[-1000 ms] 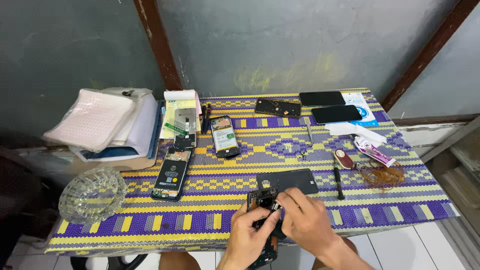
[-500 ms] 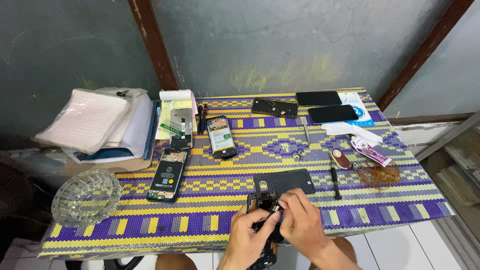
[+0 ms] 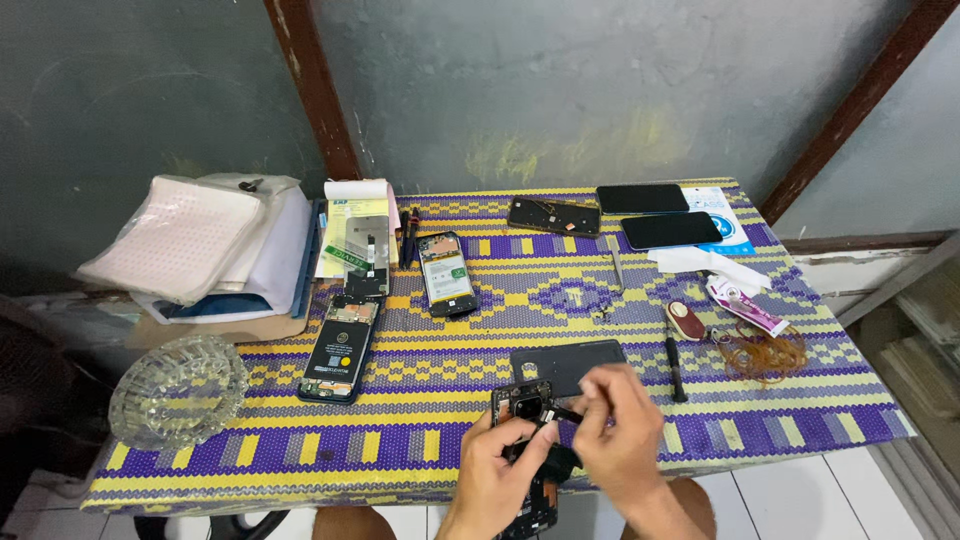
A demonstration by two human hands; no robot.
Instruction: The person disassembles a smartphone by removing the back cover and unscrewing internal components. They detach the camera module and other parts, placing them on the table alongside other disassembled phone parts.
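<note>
Versus half a second back, our hands sit in much the same spot at the near table edge, and the view has barely shifted. Our left hand (image 3: 497,470) curls around the opened black phone body with exposed innards (image 3: 527,450), thumb pressed on its side; the phone lies tilted at the near edge, its lower end hanging past the woven purple-and-yellow plastic mat (image 3: 300,450). Our right hand (image 3: 615,440) pinches a thin dark tool (image 3: 566,412) between thumb and fingertips, tip touching the phone's upper part.

Just beyond lies a flat matte dark back cover (image 3: 570,362). Left of it, an open phone with a black battery (image 3: 340,350); further back, one with a pale labelled battery (image 3: 447,275). A ribbed clear glass ashtray (image 3: 178,390) sits at the left. Two glossy black phones (image 3: 655,215) rest far right on a white-and-blue flat package (image 3: 725,215). A tangle of brown rubber bands (image 3: 765,352) lies right.
</note>
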